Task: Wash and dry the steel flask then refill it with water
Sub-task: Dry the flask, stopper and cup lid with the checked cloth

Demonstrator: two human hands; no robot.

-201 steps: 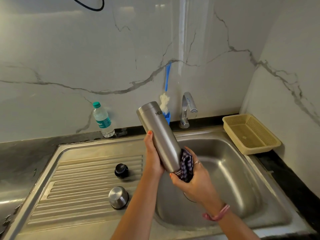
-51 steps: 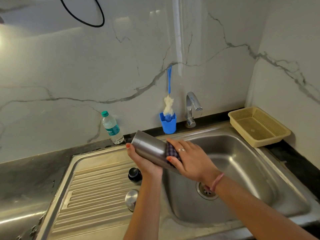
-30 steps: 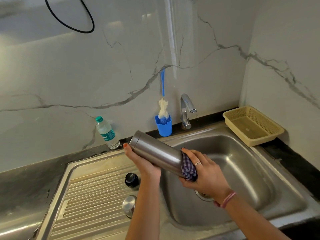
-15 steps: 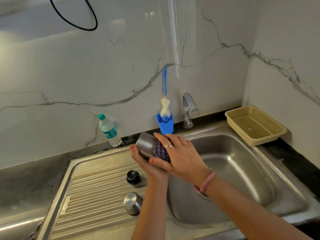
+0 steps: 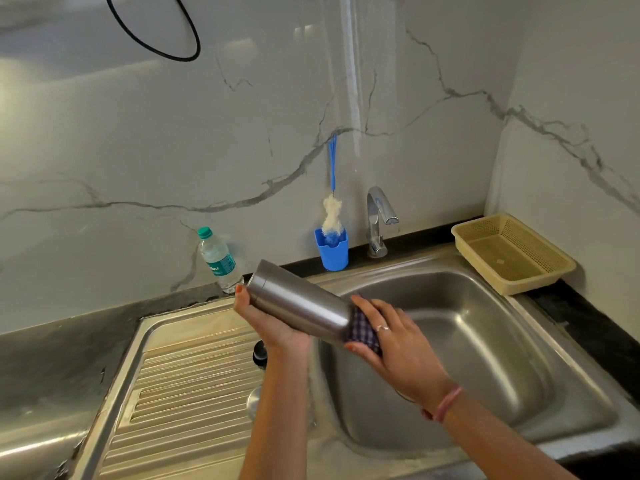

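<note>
The steel flask (image 5: 298, 301) lies tilted above the sink's left rim, one end pointing up-left. My left hand (image 5: 273, 323) grips it from below near that upper end. My right hand (image 5: 388, 337) wraps a purple checked cloth (image 5: 362, 329) around the flask's lower right end. The flask's black stopper (image 5: 259, 355) and steel cap (image 5: 254, 401) rest on the ribbed drainboard (image 5: 187, 386), both partly hidden behind my left forearm.
The sink basin (image 5: 485, 358) lies below my right hand, with the tap (image 5: 379, 220) behind it. A blue cup (image 5: 331, 249) holding a bottle brush stands left of the tap. A plastic water bottle (image 5: 218, 259) stands by the wall. A beige basket (image 5: 512, 252) sits at the right.
My right hand has slid the cloth along the flask from the upper left end down to the lower right end. The left hand keeps its grip; the flask stays tilted.
</note>
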